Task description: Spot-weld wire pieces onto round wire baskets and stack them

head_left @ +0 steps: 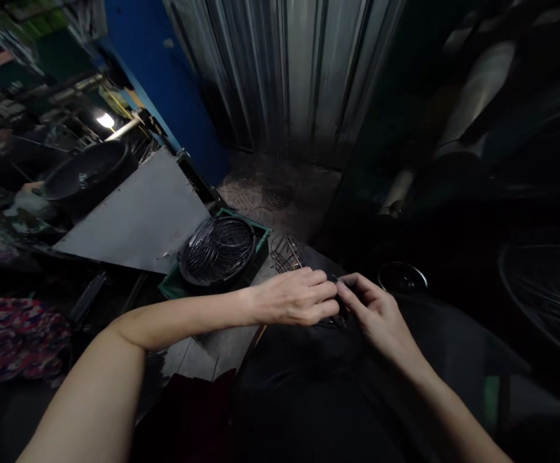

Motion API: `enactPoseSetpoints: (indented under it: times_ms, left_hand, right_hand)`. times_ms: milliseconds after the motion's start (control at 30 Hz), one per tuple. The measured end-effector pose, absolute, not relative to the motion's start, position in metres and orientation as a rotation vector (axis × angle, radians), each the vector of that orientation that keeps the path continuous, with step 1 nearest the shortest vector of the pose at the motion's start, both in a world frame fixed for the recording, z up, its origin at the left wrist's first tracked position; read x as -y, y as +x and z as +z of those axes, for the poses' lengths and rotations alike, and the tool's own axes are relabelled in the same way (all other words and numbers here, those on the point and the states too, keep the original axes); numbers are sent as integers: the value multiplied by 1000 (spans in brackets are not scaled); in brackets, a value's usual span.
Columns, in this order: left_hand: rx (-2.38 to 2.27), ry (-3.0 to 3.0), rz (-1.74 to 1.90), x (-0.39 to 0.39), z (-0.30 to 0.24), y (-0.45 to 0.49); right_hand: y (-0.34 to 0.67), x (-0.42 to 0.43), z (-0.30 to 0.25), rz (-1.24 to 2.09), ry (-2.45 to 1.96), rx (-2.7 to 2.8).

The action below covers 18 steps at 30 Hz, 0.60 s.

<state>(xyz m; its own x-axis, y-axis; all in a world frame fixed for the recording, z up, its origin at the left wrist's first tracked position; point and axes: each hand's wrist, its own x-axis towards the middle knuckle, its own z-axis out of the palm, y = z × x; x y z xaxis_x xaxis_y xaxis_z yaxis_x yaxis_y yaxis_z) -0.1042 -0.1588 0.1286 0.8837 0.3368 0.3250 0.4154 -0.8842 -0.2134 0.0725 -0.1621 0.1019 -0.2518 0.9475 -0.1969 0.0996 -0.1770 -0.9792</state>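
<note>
My left hand (299,297) is closed, its fingers curled and the back of the hand facing up. Close against it, my right hand (376,308) pinches with thumb and forefinger. Between the two sets of fingertips shows a small dark piece (332,279), too dim and too covered to name. Just below the fingers lie some dark, thin bits on a black surface. Beyond the left hand is a tangle of thin rusty wire pieces (285,252). Farther left, a round black basin (197,281) holds many dark wire rings (222,247).
The basin sits in a green crate (263,239). A grey sheet panel (139,212) slopes behind it, beside a large black tub (87,173). Corrugated metal (303,71) and a blue panel (164,77) stand ahead. Dark machinery (482,96) fills the right; floral cloth (14,337) lies left.
</note>
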Motion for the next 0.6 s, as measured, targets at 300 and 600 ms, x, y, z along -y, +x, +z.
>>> enactPoseSetpoints:
  times_ms: [300, 600]
  left_hand:
    - [509, -2828, -305, 160, 138, -99]
    - [533, -2877, -209, 169, 139, -99]
  right_hand:
    - [72, 168, 99, 1477, -1330, 1283]
    - [67, 172, 98, 1478, -1392, 1232]
